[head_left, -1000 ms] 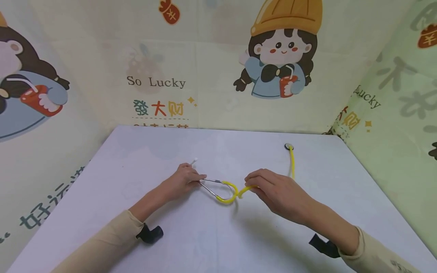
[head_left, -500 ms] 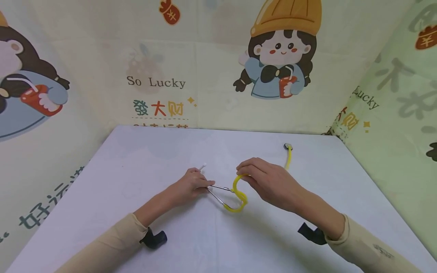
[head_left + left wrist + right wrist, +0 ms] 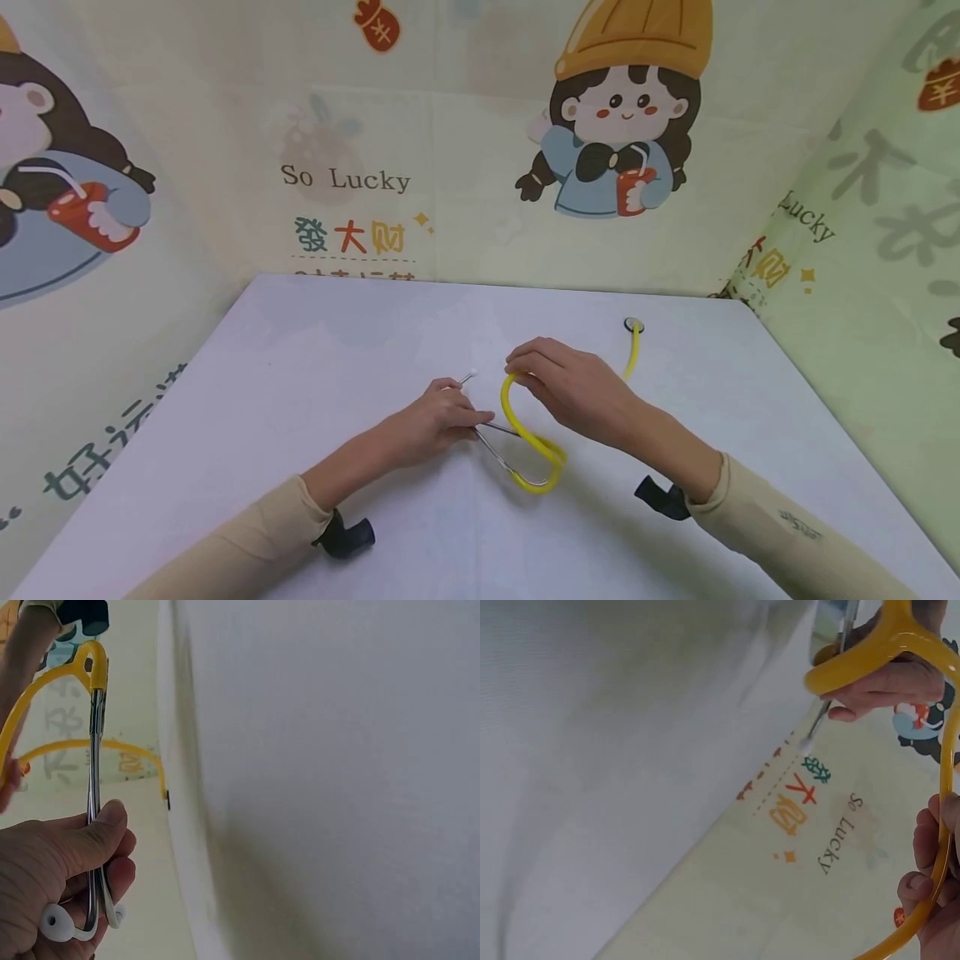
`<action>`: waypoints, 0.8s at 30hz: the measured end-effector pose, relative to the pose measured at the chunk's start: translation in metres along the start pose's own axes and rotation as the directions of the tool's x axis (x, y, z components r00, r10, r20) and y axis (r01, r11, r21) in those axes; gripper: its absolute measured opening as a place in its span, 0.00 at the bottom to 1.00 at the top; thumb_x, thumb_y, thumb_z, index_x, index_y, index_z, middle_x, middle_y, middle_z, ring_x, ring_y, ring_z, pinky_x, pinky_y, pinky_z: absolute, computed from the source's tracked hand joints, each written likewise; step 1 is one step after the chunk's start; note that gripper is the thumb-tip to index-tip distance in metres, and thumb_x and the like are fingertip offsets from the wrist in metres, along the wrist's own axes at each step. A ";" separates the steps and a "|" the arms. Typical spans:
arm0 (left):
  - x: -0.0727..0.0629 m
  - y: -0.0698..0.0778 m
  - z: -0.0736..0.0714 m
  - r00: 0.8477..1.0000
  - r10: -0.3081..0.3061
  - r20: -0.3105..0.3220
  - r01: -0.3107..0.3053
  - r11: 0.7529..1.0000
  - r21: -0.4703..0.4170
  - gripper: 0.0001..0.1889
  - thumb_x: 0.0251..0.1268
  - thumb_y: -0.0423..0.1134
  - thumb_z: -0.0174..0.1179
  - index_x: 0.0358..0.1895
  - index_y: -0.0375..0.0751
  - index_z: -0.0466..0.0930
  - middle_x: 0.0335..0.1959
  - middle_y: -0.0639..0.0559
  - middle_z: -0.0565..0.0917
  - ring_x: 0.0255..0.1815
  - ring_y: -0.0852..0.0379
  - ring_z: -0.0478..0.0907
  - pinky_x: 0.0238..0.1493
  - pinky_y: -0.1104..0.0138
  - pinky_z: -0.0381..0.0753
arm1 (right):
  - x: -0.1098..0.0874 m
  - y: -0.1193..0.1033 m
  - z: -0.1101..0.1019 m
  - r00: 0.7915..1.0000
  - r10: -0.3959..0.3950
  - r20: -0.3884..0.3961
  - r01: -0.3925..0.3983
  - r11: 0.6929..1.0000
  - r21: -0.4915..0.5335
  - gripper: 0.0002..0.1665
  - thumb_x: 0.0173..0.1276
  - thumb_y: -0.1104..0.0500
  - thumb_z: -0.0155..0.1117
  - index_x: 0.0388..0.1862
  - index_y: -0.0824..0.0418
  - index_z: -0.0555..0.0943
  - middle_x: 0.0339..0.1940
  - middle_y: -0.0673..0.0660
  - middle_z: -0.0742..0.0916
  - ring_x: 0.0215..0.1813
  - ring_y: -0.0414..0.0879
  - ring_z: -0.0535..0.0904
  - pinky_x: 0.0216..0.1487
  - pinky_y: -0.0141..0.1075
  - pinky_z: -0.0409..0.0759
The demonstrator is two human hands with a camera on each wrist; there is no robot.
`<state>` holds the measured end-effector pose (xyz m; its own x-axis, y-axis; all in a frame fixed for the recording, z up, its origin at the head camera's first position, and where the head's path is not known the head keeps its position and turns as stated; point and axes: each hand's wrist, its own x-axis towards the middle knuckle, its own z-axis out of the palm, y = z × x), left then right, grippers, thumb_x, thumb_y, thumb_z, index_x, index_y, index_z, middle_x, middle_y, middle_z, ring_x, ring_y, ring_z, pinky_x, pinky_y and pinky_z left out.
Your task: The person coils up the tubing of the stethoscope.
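Note:
A stethoscope with yellow tubing [image 3: 559, 458] is held between both hands over the table. My left hand [image 3: 435, 423] pinches its two metal ear tubes [image 3: 94, 765] together between thumb and fingers, near the white ear tips [image 3: 57, 922]. The yellow fork points away from that hand, to the right. My right hand [image 3: 581, 390] pinches the tubing farther along, raised so that the tube bends back in a curve toward the fork. In the right wrist view the tube [image 3: 946, 765] runs past the right fingers [image 3: 924, 840]. The chest piece [image 3: 633, 325] lies at the table's back right.
The white tabletop [image 3: 337, 333] is bounded by printed cloth walls [image 3: 480, 167] at the back and sides. Black straps or mounts [image 3: 347, 537] hang at both wrists, below the beige sleeves [image 3: 240, 533].
My left hand has moved right and slightly nearer with the ear tubes. My right hand has moved left and up, bending the tubing into a taller curve. The chest piece stays almost in place.

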<state>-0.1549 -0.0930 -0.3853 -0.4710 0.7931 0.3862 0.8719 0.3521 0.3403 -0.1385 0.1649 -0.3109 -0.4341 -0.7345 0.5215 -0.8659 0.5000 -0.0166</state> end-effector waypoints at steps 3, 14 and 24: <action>0.002 0.005 0.000 0.999 0.033 -0.018 -0.033 0.999 -0.006 0.17 0.58 0.31 0.74 0.52 0.37 0.89 0.33 0.57 0.89 0.38 0.63 0.81 0.62 0.51 0.70 | -0.002 0.003 0.006 1.000 0.022 0.018 -0.022 1.000 0.005 0.20 0.60 0.69 0.77 0.50 0.62 0.81 0.50 0.53 0.85 0.52 0.45 0.84 0.45 0.33 0.85; 0.004 0.022 -0.005 0.997 0.072 -0.021 -0.073 0.997 -0.024 0.18 0.56 0.32 0.76 0.52 0.39 0.90 0.35 0.57 0.90 0.39 0.66 0.84 0.63 0.51 0.70 | -0.014 0.009 0.029 0.997 0.055 0.056 -0.056 0.998 0.018 0.17 0.61 0.69 0.77 0.47 0.61 0.82 0.49 0.51 0.85 0.50 0.43 0.85 0.45 0.32 0.85; 0.002 0.028 -0.010 0.998 0.063 -0.017 -0.064 0.996 -0.065 0.19 0.56 0.32 0.76 0.52 0.39 0.90 0.36 0.58 0.90 0.41 0.67 0.85 0.65 0.51 0.70 | -0.022 0.005 0.044 0.992 0.107 0.067 -0.110 0.993 0.041 0.17 0.61 0.70 0.76 0.46 0.60 0.83 0.46 0.50 0.86 0.46 0.43 0.85 0.44 0.33 0.85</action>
<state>-0.1331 -0.0864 -0.3661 -0.4171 0.8052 0.4216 0.8898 0.2672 0.3699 -0.1439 0.1630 -0.3602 -0.5402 -0.7059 0.4582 -0.8223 0.5585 -0.1091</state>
